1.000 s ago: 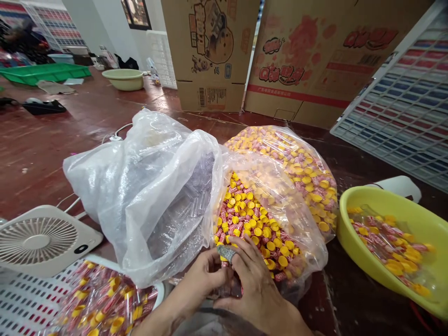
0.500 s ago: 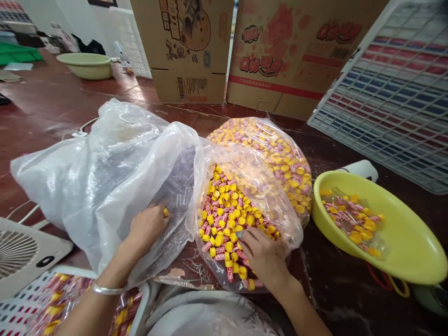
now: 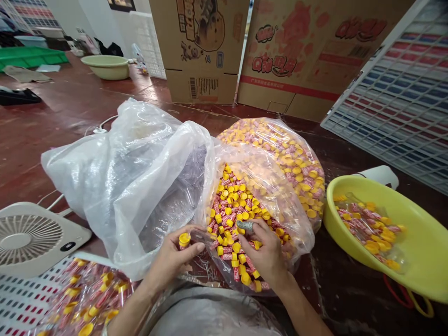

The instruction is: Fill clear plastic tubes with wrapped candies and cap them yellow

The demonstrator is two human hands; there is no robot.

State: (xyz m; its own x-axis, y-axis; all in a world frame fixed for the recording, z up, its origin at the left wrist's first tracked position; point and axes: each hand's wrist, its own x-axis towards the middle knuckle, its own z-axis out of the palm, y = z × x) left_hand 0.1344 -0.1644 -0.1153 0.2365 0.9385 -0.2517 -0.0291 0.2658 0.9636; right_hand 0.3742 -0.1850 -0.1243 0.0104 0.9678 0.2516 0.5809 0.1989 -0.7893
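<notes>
My left hand (image 3: 175,256) is closed around a small tube with a yellow cap (image 3: 184,240). A clear plastic bag (image 3: 201,236) also sits in its fingers, stretching toward the right hand. My right hand (image 3: 266,254) reaches over a heap of pink-and-white tubes with yellow caps (image 3: 231,205). Thumb and forefinger are apart there, and a grey-green wrap (image 3: 245,225) covers one finger. The heap spills from the mouth of a large transparent sack (image 3: 304,224). On the left lies a white woven sack (image 3: 136,200) with clear plastic bags (image 3: 171,200) inside.
A yellow basin (image 3: 413,252) holding filled packets stands at right. Lower left are a fan (image 3: 31,238) and a white perforated basket (image 3: 17,294) with more packets. Cardboard boxes (image 3: 280,88) and a white crate (image 3: 395,93) stand behind.
My left hand has come out of the white sack and moved right, now with a clear bag beside the capped tube. The right hand stays at the heap. The view has shifted left.
</notes>
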